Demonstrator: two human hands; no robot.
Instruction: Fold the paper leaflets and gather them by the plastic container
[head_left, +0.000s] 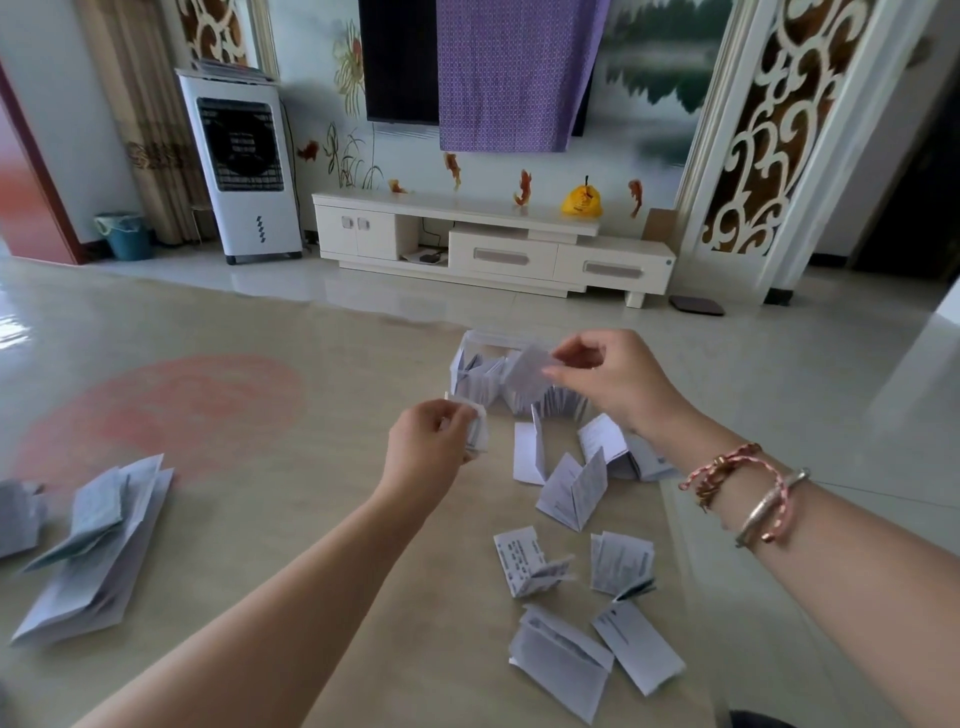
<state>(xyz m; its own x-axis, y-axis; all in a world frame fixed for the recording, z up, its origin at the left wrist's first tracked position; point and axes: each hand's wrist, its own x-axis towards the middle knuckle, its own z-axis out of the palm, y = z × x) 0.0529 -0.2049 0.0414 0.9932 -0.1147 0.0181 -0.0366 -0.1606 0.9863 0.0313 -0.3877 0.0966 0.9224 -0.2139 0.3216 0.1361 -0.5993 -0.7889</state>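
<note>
Handling calls for a light pinch: each folded leaflet is thin, light paper that creases easily and likely springs open. The left hand (434, 441) pinches one folded leaflet (475, 428) with curled fingers; the right hand (613, 382) pinches another (527, 371) above the plastic container (480, 340). Take loose ones (571, 491) on the table (291, 519) by the folded edge.
</note>
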